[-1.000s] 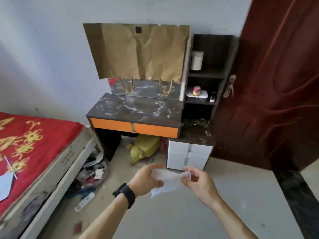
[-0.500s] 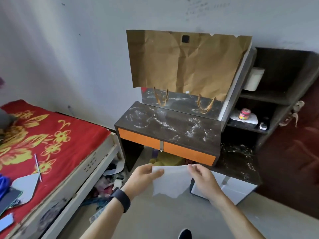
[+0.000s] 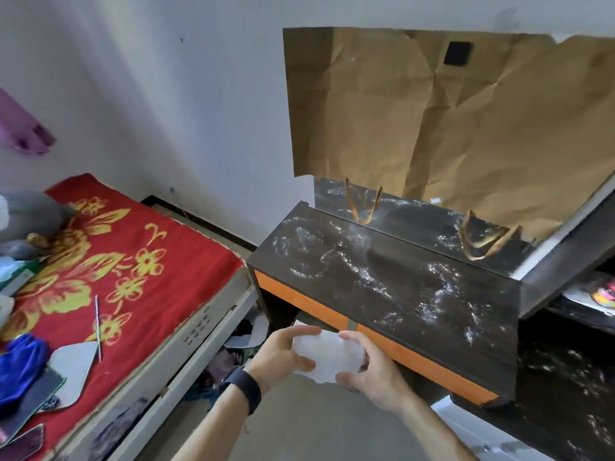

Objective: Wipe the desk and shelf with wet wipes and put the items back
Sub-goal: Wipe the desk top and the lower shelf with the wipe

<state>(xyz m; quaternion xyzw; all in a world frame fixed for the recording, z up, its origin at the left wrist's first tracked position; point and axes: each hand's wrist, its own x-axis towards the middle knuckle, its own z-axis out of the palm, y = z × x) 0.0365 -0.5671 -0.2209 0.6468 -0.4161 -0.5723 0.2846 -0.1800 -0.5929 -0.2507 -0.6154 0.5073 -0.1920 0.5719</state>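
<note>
A white wet wipe (image 3: pixel 327 356) is folded between both hands, just in front of the desk's orange drawer front. My left hand (image 3: pixel 281 356), with a black watch on the wrist, grips its left side. My right hand (image 3: pixel 369 371) grips its right side. The desk (image 3: pixel 392 281) has a dark marbled top with pale dusty smears and nothing standing on it. The shelf (image 3: pixel 585 311) shows at the right edge, with a colourful small item and a white thing on it.
Brown paper (image 3: pixel 449 121) covers the mirror behind the desk. A bed (image 3: pixel 109 277) with a red flowered cover and several loose items lies at the left. Clutter sits on the floor between bed and desk. A lower dark cabinet top (image 3: pixel 572 394) stands at the right.
I have come closer to the desk, which now fills the right of the view. The wipe, spread flat between my hands before, is now folded smaller.
</note>
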